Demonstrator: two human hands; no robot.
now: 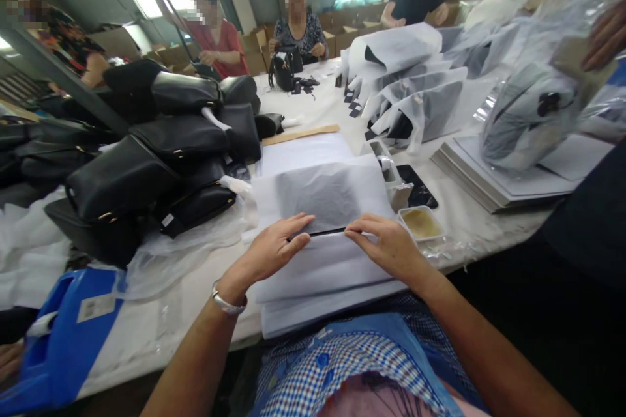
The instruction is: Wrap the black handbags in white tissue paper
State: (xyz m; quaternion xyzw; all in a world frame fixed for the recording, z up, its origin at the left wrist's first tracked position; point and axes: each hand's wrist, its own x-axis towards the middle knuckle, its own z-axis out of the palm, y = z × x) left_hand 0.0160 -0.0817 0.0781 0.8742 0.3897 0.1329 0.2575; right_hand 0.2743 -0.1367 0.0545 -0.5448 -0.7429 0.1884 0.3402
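Observation:
In front of me lies a sheet of thin white tissue paper (320, 176) over a dark, flat item that shows through it as a grey patch. A narrow black edge (328, 232) of that item is bare between my hands. My left hand (276, 244) rests at the left end of this edge, fingers stretched out and thumb apart. At the right end, my right hand (384, 241) pinches the paper's edge between thumb and fingers. More white sheets (323, 273) are stacked underneath, towards my body.
Black bags (186, 130) are piled on the left, beside a blue plastic bin (73, 332). To the right are a tub of yellowish stuff (420, 223), a phone (415, 186) and stacked boards (493, 176). Paper-wrapped items (411, 91) stand behind. Several people sit or stand around the table.

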